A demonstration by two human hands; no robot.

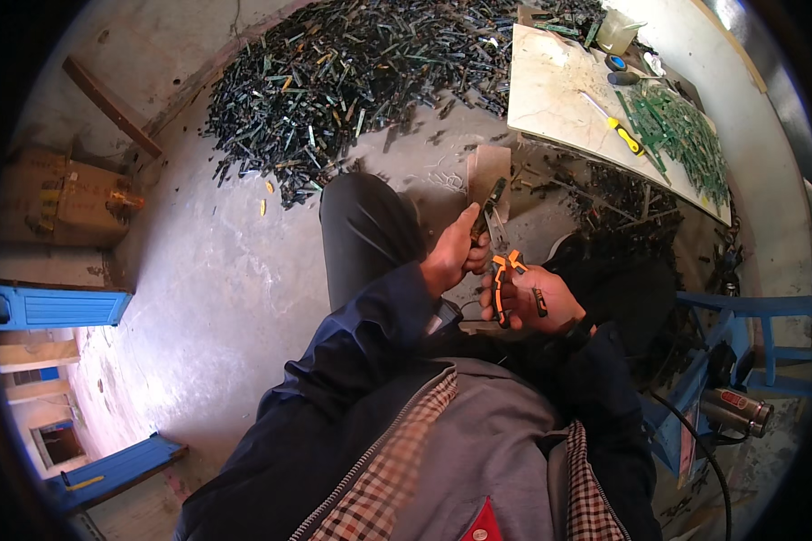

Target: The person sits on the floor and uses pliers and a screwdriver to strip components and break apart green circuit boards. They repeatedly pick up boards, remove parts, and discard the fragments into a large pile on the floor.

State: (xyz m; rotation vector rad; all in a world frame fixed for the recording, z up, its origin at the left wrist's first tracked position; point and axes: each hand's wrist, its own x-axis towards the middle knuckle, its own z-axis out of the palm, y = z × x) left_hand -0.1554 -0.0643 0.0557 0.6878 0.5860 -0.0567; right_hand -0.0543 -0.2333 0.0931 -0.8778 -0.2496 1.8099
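Scuffed grey floor (216, 261), smooth and shiny in patches, lies all around the pliers (501, 290). The right hand (555, 298) has its fingers curled round their orange-and-black handles, which stand apart. Just beside the pliers, on their left, the left hand (453, 255) has its fingers closed on a dark, narrow strip (495, 191) that juts forward past the thumb. Whether the metal nose touches it, I cannot tell. Beyond the pliers lies a flat brown cardboard piece (490, 171); farther beyond and leftward spreads a heap (352, 81) of thin, mostly black, hard-edged strips. Beyond and right of the pliers stands a pale, flat tabletop (550, 95), bearing a mound of green slivers (686, 131), a yellow-and-black screwdriver (624, 137) and a translucent cup (615, 34) whose contents are unclear. Well left of the pliers sits a taped cardboard box (86, 203), its inside hidden. Right and nearer the body lies a metal flask (735, 413), shiny and cylindrical.
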